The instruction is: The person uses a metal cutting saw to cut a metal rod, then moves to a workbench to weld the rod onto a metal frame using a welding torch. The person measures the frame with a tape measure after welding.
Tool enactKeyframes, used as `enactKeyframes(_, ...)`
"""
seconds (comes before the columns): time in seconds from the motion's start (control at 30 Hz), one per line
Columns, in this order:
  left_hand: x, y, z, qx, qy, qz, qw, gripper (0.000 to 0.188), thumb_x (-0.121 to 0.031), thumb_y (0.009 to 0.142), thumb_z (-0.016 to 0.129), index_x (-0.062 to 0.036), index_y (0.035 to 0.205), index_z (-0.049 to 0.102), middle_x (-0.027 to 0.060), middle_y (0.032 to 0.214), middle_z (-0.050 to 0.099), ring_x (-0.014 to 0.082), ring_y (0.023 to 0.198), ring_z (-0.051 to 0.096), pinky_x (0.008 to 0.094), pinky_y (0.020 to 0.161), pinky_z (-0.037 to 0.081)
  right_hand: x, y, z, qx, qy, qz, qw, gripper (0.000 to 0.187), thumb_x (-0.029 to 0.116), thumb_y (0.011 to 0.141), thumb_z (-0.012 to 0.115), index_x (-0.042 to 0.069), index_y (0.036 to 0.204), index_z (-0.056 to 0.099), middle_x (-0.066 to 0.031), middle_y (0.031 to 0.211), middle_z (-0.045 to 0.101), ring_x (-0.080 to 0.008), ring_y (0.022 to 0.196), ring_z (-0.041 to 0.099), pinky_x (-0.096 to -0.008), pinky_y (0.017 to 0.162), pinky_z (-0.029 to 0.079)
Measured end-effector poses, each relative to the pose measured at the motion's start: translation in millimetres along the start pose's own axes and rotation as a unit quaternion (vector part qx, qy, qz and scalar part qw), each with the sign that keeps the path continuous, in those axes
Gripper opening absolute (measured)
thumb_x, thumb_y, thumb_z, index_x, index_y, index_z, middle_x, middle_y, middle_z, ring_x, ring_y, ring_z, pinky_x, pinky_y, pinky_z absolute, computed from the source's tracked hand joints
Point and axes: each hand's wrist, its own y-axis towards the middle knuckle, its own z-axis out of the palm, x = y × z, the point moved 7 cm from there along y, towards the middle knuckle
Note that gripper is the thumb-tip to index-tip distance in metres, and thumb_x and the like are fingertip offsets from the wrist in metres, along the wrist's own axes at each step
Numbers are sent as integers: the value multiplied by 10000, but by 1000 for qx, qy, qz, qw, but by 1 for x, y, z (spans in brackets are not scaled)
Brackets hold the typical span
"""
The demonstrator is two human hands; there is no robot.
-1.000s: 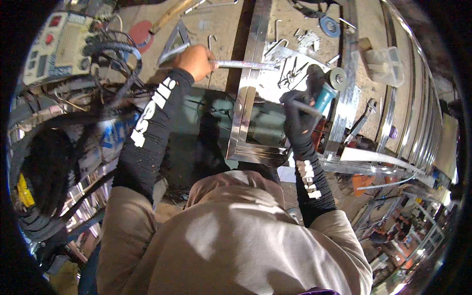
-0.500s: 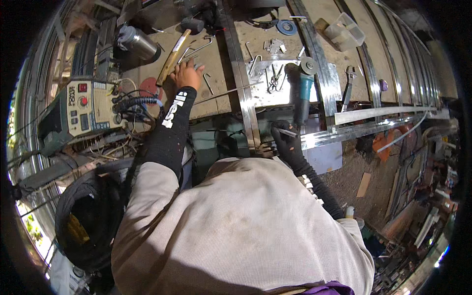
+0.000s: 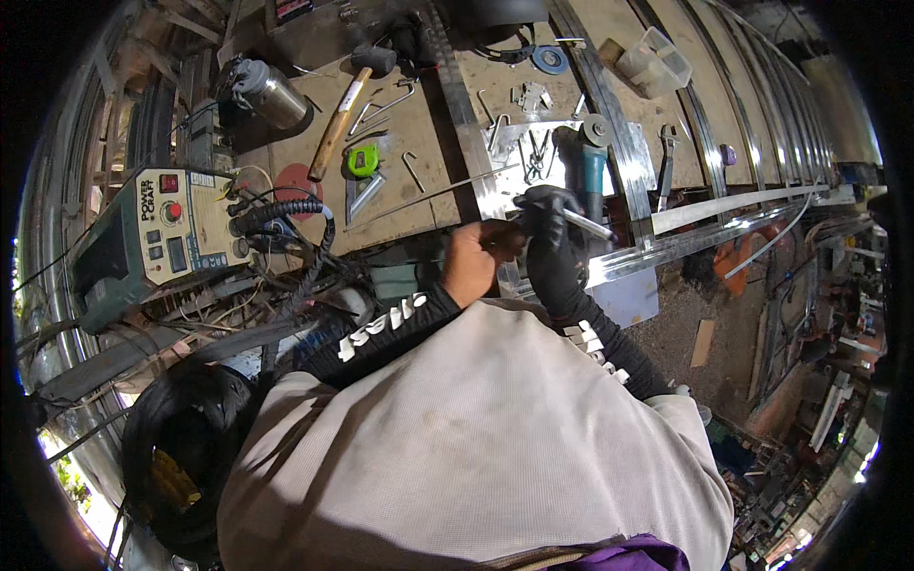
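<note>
My bare left hand [image 3: 473,259] is at the table's near edge with its fingers curled inward, up against my right hand. Shadow hides what its fingertips hold, if anything. My right hand [image 3: 552,249], in a black glove, grips a short silver pen-shaped rod [image 3: 588,225] that sticks out to the right. Just beyond it lies an angle grinder [image 3: 593,171] with a teal body. Several bent metal hooks [image 3: 539,157] rest on a shiny metal sheet [image 3: 493,200]. Left of these are a green tape measure [image 3: 362,161], a silver angled tool [image 3: 366,198] and a wooden-handled hammer [image 3: 341,124].
A welding machine [image 3: 157,233] with cables stands at the left, near a metal flask [image 3: 271,93]. Long metal bars [image 3: 609,109] cross the table. To the right are an adjustable wrench [image 3: 666,162] and a clear plastic box [image 3: 655,65]. A thin rod [image 3: 428,198] lies across the table.
My left hand has drawn back from beside the hammer to meet my right hand, uncovering the green tape measure. My right hand has risen slightly with the silver rod.
</note>
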Motion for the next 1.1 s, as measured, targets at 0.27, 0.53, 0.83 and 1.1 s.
enactKeyframes(0.27,3,-24,-61,-52,82,14,995,121,-92,924,747,17,976,743,42,816,738,106,693,645,268,655,524,7,20,31,35,-25,-7,999,456,422,1122,398,36,1082,638,-43,883,648,-144,777,622,-295,731,501)
enactKeyframes(0.53,-14,-36,-91,-75,61,69,993,151,80,902,618,42,1013,713,59,897,728,137,800,673,298,749,556,52,34,57,137,37,-10,990,407,412,1079,535,53,963,689,26,762,578,-57,661,473,-243,592,366)
enactKeyframes(0.83,-28,-40,-96,-118,100,141,978,62,47,894,686,36,946,718,61,860,749,101,792,675,266,748,541,32,13,81,234,47,100,966,454,428,1065,558,10,1149,714,-60,836,714,-98,720,616,-264,633,485)
enactKeyframes(1.1,-7,-55,-93,-70,212,66,973,132,21,930,660,60,1054,686,87,904,726,127,849,640,293,801,514,0,-13,97,292,-68,14,954,455,392,1115,409,96,1383,626,11,871,641,-65,702,493,-250,629,419)
